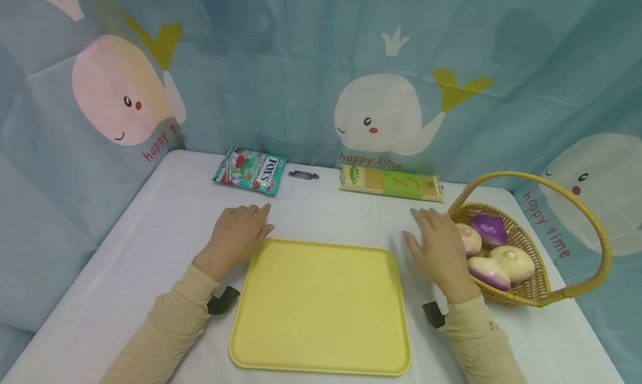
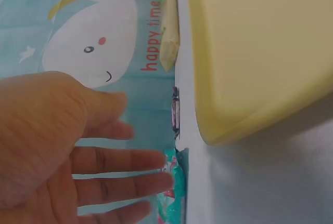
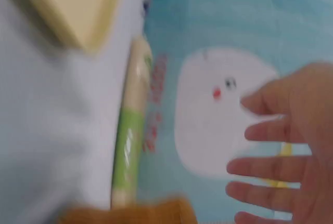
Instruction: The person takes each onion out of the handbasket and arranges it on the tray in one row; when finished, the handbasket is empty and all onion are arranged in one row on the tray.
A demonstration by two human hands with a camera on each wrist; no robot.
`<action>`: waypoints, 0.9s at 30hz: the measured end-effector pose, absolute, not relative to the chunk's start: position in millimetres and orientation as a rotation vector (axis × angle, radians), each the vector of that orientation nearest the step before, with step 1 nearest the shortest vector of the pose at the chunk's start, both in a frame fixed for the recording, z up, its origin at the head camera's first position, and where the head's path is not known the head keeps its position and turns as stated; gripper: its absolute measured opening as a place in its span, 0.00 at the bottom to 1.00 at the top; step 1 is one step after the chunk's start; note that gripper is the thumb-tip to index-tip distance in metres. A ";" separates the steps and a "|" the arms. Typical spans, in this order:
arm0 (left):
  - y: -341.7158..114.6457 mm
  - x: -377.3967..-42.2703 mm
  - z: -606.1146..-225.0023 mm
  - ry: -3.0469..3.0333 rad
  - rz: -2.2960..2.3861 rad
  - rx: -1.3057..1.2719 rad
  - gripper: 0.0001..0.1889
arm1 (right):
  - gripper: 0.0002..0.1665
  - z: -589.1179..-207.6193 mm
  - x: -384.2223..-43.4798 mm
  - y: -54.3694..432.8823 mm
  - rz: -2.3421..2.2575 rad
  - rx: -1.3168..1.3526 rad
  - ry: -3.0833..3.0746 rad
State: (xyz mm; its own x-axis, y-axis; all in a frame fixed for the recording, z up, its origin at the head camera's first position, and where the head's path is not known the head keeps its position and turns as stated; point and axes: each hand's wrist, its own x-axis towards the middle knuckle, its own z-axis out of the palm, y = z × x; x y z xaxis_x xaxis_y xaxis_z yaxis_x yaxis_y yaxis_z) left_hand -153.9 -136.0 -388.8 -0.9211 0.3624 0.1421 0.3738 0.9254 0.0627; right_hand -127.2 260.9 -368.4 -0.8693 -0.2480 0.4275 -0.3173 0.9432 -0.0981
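Note:
My left hand (image 1: 238, 234), fingers extended, is held at the far left corner of a yellow tray (image 1: 321, 306) and touches none of the goods behind it. Beyond its fingertips lies a teal FOX'S candy bag (image 1: 252, 170). My right hand (image 1: 437, 247) is between the tray and a wicker basket (image 1: 544, 286), its fingers spread and holding nothing. In the basket are a purple-and-white turnip (image 1: 489, 229) and several more like it. Farther back, a yellow noodle pack (image 1: 391, 183) with a green band lies flat, and a small wrapped candy (image 1: 303, 175) sits left of it.
A white cloth (image 1: 150, 250) covers the table. Behind and beside it hangs a blue curtain (image 1: 281, 83) printed with whales. The basket's tall arched handle (image 1: 597, 222) leans out over the right table edge.

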 end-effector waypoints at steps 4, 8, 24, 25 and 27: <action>-139.1 -153.0 -386.6 -3.028 -0.307 -0.609 0.19 | 0.24 -359.4 -129.4 289.0 0.274 0.219 -2.588; -144.2 -155.7 -390.5 -3.165 -0.542 -0.621 0.11 | 0.24 -356.0 -127.6 313.3 0.215 0.017 -2.806; -154.7 -162.9 -399.3 -3.226 -0.898 -0.702 0.07 | 0.30 -360.5 -128.8 329.4 0.245 -0.180 -3.127; -154.6 -162.7 -399.6 -3.223 -0.895 -0.707 0.07 | 0.30 -361.0 -128.8 329.1 0.257 -0.184 -3.122; -154.7 -162.0 -400.7 -3.219 -0.885 -0.720 0.07 | 0.31 -361.3 -128.5 327.9 0.272 -0.213 -3.109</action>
State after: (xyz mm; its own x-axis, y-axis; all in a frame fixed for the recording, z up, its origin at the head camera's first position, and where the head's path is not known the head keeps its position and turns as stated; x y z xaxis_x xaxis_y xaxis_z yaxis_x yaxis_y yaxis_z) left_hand -162.0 -154.7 -400.7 -0.8755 0.4602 -0.1477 0.3200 0.7809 0.5364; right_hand -128.5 327.9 -361.3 -0.9906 0.1367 0.0013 0.1344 0.9756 -0.1737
